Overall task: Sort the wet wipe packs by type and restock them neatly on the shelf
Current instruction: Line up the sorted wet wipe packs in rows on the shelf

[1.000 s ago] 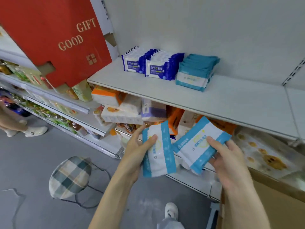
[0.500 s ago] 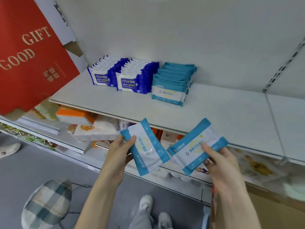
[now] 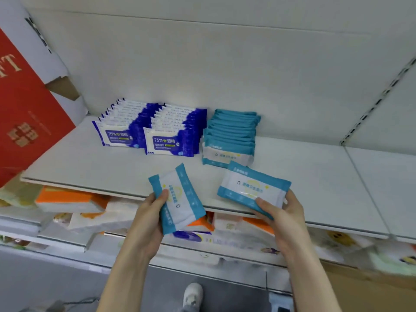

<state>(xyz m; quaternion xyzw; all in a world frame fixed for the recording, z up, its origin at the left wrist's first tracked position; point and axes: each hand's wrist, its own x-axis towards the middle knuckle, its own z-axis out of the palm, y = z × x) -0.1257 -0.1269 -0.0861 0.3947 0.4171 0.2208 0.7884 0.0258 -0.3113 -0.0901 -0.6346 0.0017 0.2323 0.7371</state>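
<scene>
Teal-and-white wipe packs, one in each hand — the left hand (image 3: 146, 218) grips the tilted pack (image 3: 177, 199), the right hand (image 3: 284, 216) pinches the level pack (image 3: 253, 189) over the shelf (image 3: 94, 167) edge, just before the teal row (image 3: 230, 137); dark-blue rows (image 3: 153, 129) stand leftward.

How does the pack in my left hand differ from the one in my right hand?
The left-hand pack is turned lengthwise, its teal bands running up and down; the right-hand pack lies crosswise, bands running sideways. The left-hand pack overlaps the front edge of the shelf; the right-hand pack is held nearer the teal row. Both are white with teal bands, matching that row.
</scene>
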